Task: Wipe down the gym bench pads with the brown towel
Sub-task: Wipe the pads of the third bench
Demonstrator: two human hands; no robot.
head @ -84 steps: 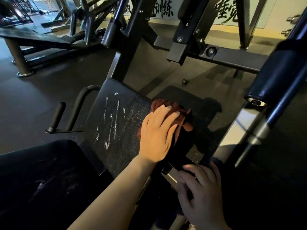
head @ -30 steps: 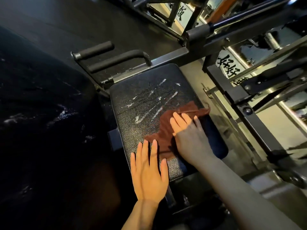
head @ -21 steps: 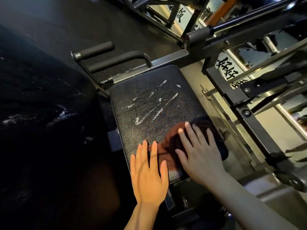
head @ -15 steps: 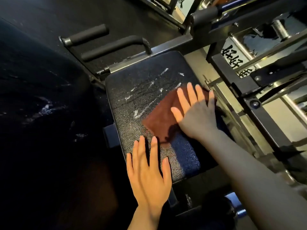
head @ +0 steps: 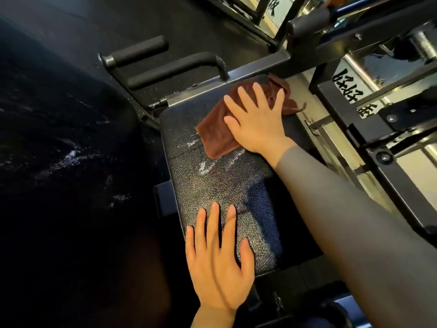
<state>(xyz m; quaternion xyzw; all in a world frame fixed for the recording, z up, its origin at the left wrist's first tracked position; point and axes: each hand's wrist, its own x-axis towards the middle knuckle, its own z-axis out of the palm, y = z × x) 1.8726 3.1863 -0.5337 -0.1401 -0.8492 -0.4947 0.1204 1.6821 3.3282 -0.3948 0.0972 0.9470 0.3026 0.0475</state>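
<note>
Dark rubber flooring (head: 71,27) and black steel framing (head: 343,74) are surrounding a gym machine whose seat pad (head: 222,185) is taking up the middle of the view, with a second, larger dark pad (head: 59,143) lying to the left and carrying whitish smears. Across the seat pad, the brown towel (head: 217,129) is sitting at the far end, one corner spilling past the pad's far right edge toward the frame. Whitish streaks are showing on the pad just below the towel (chalk, wear or residue, it is hard to say which), so the job is looking partly done at best: this pad's middle is apparently needing more passes, and the smeared pad on the left appears untouched. Over the towel, the right hand (head: 257,121) is lying palm down, fingers straight and spread wide, pressing the cloth flat rather than gripping it, while the grey sleeve (head: 354,221) is stretching diagonally from the lower right with the arm nearly extended. At the near end of the pad, the left hand (head: 217,261) is resting flat, fingers straight and slightly apart, holding nothing and seemingly bracing the person's weight. Two padded handles (head: 165,62) are standing just beyond the pad's far left corner.
</note>
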